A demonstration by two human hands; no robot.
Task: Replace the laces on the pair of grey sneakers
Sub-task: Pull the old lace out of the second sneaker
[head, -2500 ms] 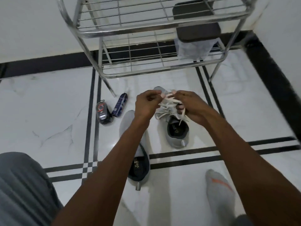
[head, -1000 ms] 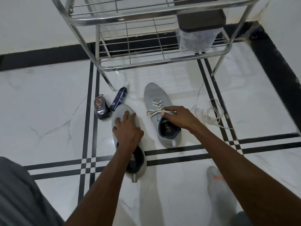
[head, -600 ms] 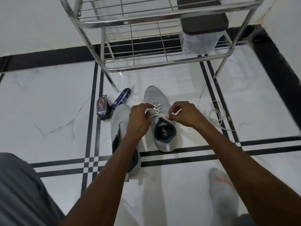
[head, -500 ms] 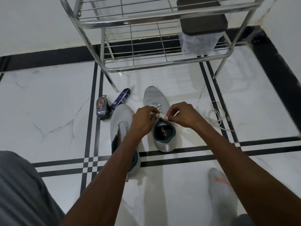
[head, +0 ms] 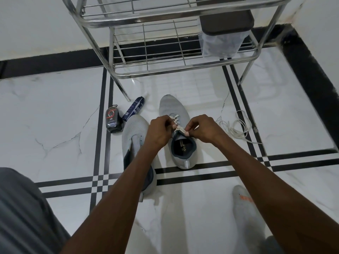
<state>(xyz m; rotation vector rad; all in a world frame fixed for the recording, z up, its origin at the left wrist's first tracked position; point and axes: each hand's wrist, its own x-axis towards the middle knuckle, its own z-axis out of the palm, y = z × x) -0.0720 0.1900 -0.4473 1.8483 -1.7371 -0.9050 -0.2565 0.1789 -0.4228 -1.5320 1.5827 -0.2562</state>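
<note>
Two grey sneakers stand on the white marble floor. The right sneaker (head: 173, 109) carries a white lace (head: 176, 119) across its eyelets. My left hand (head: 158, 132) and my right hand (head: 202, 128) meet above its tongue, each pinching the lace near the top eyelets. The left sneaker (head: 133, 129) lies beside it with bare eyelets and no lace, partly hidden by my left forearm. A loose white lace (head: 236, 128) lies coiled on the floor to the right.
A steel shoe rack (head: 165, 70) stands just behind the sneakers, with a dark-lidded clear container (head: 222, 41) on its lower shelf. A black shoe-polish bottle (head: 112, 121) and a blue tube (head: 133, 110) lie at the left. My socked foot (head: 245, 208) is at lower right.
My left hand left the unlaced sneaker and joined my right hand at the laced sneaker. Both now pinch its lace; the unlaced sneaker has tipped slightly.
</note>
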